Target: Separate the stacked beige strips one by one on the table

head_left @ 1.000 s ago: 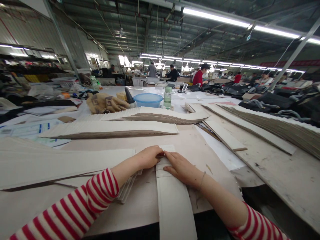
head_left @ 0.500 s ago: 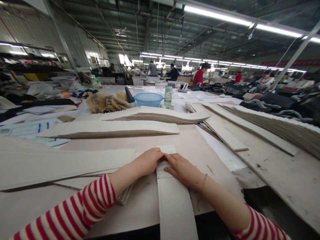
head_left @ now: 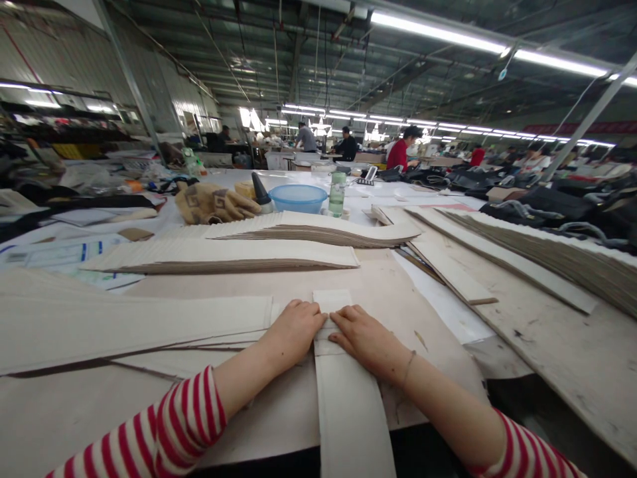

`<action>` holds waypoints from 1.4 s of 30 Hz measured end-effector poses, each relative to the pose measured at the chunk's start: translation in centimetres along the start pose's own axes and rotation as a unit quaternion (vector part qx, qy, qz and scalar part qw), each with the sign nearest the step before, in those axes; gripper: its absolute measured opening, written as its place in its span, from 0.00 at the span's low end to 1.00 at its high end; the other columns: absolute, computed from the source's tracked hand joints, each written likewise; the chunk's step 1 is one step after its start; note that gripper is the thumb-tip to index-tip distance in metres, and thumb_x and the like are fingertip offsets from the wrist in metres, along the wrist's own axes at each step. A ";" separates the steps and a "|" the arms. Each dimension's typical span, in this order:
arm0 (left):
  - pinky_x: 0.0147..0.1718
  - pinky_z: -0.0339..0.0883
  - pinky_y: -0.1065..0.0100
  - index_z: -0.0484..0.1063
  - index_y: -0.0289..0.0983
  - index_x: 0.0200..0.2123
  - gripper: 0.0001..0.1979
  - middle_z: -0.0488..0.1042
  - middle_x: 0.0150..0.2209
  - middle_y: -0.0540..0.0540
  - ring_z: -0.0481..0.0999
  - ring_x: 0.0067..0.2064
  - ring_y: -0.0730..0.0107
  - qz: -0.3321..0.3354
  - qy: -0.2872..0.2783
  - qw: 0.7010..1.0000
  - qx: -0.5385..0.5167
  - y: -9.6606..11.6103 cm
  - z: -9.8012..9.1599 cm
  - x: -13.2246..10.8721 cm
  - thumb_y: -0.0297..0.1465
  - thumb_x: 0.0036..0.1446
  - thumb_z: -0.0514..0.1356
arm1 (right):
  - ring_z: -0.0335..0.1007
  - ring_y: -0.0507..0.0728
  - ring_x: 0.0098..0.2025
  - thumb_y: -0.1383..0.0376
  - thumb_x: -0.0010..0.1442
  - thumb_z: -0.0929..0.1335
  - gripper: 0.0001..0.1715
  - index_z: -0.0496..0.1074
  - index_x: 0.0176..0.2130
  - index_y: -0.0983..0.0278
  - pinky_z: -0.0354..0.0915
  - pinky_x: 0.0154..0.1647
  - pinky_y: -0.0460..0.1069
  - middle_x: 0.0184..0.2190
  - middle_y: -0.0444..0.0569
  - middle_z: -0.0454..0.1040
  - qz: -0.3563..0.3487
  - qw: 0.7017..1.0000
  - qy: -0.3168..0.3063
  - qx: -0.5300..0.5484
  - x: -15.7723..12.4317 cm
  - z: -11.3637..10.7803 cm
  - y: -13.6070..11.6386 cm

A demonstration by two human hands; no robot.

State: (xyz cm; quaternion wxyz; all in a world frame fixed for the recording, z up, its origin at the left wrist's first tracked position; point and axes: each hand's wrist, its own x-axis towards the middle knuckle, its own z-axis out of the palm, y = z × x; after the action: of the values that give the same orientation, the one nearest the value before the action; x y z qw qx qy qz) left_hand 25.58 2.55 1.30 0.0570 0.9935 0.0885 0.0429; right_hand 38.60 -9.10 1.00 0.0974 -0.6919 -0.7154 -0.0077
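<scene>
A long white strip (head_left: pixel 348 405) of stiff material lies lengthwise on the worktable (head_left: pixel 408 292), hanging over the near edge. My left hand (head_left: pixel 294 330) is curled at the strip's left edge, its fingers pinched on that edge. My right hand (head_left: pixel 367 338) rests on top of the strip, fingers pressed together and pinching it beside the left hand. Both hands meet near the strip's far end. Red-and-white striped sleeves cover both forearms.
Stacks of similar white strips (head_left: pixel 223 255) lie fanned out to the left, ahead and right. Farther back stand a blue bowl (head_left: pixel 297 197), a green bottle (head_left: pixel 337 192), a dark cone-tipped bottle (head_left: pixel 259 191) and a tan patterned cloth (head_left: pixel 212 202). Other people work at distant tables.
Both hands have slid slightly toward me along the strip, staying together. More of the strip's far end shows beyond the fingers.
</scene>
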 end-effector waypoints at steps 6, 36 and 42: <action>0.46 0.54 0.61 0.67 0.38 0.45 0.17 0.71 0.37 0.46 0.67 0.42 0.65 -0.030 0.043 0.999 0.015 -0.3 1.1 -1.0 0.21 0.54 0.48 | 0.61 0.61 0.40 0.61 0.60 0.61 0.13 0.68 0.38 0.68 0.61 0.43 0.54 0.33 0.53 0.68 -0.002 1.000 -0.003 -0.029 0.0 -0.1 -0.2; 0.56 0.46 0.51 0.50 0.36 0.57 0.33 0.56 0.58 0.38 0.54 0.58 0.56 -0.154 0.121 0.972 -0.133 2.3 2.4 -4.2 0.41 0.51 0.56 | 0.69 0.55 0.36 0.48 0.62 0.47 0.35 0.68 0.42 0.66 0.64 0.36 0.50 0.35 0.50 0.73 0.134 0.908 -0.046 0.394 1.7 -1.9 3.3; 0.57 0.44 0.51 0.48 0.35 0.58 0.34 0.55 0.59 0.39 0.54 0.59 0.56 -0.167 0.112 0.969 -0.140 2.4 2.3 -4.1 0.41 0.51 0.56 | 0.68 0.57 0.43 0.57 0.52 0.67 0.26 0.65 0.49 0.66 0.61 0.48 0.54 0.42 0.50 0.72 0.096 0.753 -0.151 0.633 -2.4 -1.4 2.4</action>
State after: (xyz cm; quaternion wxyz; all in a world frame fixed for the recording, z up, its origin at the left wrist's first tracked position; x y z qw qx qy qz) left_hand 22.18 -0.74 -1.04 0.1921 0.9356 0.2521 0.1555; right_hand 41.21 -11.54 1.76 0.4044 -0.5289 -0.4921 0.5609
